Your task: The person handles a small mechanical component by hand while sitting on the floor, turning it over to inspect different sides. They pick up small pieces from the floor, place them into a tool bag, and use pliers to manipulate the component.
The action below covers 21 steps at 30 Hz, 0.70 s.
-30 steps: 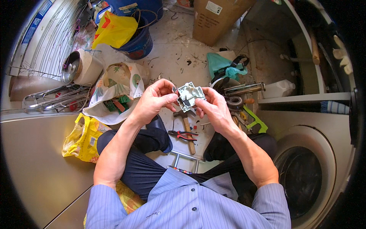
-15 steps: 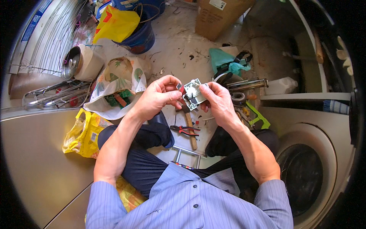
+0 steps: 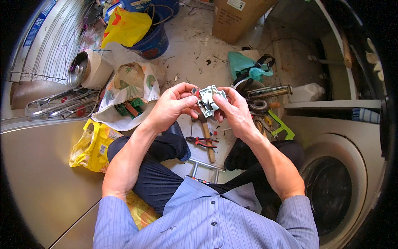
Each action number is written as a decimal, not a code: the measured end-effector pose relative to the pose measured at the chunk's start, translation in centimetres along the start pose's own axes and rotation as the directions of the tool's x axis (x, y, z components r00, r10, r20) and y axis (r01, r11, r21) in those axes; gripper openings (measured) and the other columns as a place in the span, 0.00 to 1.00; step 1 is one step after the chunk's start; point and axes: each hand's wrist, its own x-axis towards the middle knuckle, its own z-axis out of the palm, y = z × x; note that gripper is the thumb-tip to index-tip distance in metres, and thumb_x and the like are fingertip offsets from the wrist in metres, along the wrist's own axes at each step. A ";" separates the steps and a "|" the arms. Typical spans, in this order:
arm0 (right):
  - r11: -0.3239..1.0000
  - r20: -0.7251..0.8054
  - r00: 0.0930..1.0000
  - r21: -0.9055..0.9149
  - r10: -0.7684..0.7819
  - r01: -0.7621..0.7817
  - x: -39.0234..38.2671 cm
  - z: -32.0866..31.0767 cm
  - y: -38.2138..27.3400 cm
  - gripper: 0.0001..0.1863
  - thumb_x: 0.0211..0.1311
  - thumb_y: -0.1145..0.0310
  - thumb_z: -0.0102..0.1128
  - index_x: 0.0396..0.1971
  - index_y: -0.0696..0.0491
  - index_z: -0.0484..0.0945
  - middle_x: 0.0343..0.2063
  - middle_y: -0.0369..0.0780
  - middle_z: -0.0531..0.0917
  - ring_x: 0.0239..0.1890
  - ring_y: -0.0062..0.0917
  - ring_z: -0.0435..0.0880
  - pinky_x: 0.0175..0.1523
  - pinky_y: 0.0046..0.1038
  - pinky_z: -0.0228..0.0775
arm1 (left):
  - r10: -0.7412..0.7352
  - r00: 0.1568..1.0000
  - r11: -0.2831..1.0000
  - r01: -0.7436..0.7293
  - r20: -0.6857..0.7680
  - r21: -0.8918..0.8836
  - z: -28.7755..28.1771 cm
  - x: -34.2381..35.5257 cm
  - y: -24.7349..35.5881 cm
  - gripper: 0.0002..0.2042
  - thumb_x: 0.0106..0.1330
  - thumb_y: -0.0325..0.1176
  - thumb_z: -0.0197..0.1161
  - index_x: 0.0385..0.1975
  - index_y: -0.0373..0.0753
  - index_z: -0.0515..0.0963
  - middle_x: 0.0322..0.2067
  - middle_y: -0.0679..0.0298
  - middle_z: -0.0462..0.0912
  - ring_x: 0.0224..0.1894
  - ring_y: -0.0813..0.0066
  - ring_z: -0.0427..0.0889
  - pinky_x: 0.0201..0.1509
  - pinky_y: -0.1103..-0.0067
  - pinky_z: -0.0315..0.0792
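Over the floor between my legs, my right hand [image 3: 234, 110] grips a pale plastic housing [image 3: 206, 108] by its right side, thumb on top. The housing looks hollow, with dark parts inside and several corner holes. My left hand [image 3: 174, 106] is closed just left of it, pinching a small red-and-grey piece [image 3: 195, 91] between thumb and fingertips. Whether that piece touches the housing, I cannot tell. Below the hands lie pliers [image 3: 200, 142] with red and black handles, across a hammer [image 3: 209, 145] with a wooden handle.
A white patterned bag [image 3: 143, 93] of scrap parts and a yellow bag [image 3: 92, 145] stand left. Blue bucket [image 3: 151, 45] and cardboard box [image 3: 236, 18] are at the back. Right are a teal bag [image 3: 244, 66], metal parts [image 3: 269, 91] and a round-door appliance [image 3: 331, 186]. Small debris dots the floor.
The housing has turned and tilted slightly in my right hand, whose thumb now reaches further over it. The small piece in my left hand shows more red.
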 end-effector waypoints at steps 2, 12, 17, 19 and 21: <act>0.991 0.003 1.000 -0.132 0.003 -0.002 -0.3 0.3 -1.0 0.29 0.61 0.58 0.68 0.55 0.61 0.71 0.32 0.37 0.82 0.25 0.12 0.77 0.28 0.16 0.69 | 0.008 1.000 1.000 -0.008 -0.011 -0.007 -0.1 0.0 -0.2 0.14 0.70 0.30 0.62 0.52 0.35 0.73 0.41 0.62 0.84 0.39 0.74 0.85 0.38 0.80 0.81; 0.957 -0.008 0.998 -0.283 0.060 -0.060 -0.5 0.3 -1.3 0.29 0.59 0.58 0.67 0.53 0.64 0.72 0.32 0.39 0.82 0.25 0.16 0.78 0.28 0.20 0.70 | 0.044 0.999 0.990 -0.041 -0.021 0.137 0.6 -0.2 -0.4 0.12 0.70 0.29 0.61 0.50 0.34 0.74 0.39 0.62 0.84 0.37 0.75 0.85 0.36 0.80 0.81; 0.951 0.004 0.997 -0.302 0.073 -0.068 -0.3 0.0 -0.7 0.26 0.64 0.59 0.62 0.53 0.63 0.71 0.29 0.37 0.81 0.23 0.14 0.76 0.27 0.19 0.68 | 0.020 0.999 0.995 -0.016 -0.035 0.099 0.5 -0.3 -0.6 0.12 0.70 0.29 0.62 0.49 0.34 0.74 0.39 0.62 0.84 0.36 0.74 0.85 0.36 0.80 0.81; 0.974 0.027 0.996 -0.213 0.091 -0.083 -0.2 0.0 -0.1 0.24 0.66 0.61 0.60 0.54 0.63 0.71 0.28 0.36 0.80 0.23 0.14 0.75 0.26 0.19 0.67 | 0.017 0.999 0.998 -0.015 -0.036 0.067 0.2 -0.3 -0.6 0.12 0.70 0.30 0.62 0.50 0.34 0.74 0.38 0.62 0.84 0.36 0.75 0.86 0.36 0.80 0.81; 0.983 0.043 0.994 -0.162 0.097 -0.089 -0.1 0.1 0.3 0.23 0.67 0.61 0.59 0.55 0.62 0.70 0.28 0.35 0.80 0.23 0.14 0.74 0.26 0.19 0.67 | 0.012 0.999 0.997 -0.009 -0.040 0.073 0.1 -0.3 -0.5 0.13 0.70 0.31 0.62 0.50 0.35 0.74 0.38 0.63 0.84 0.36 0.75 0.85 0.36 0.81 0.81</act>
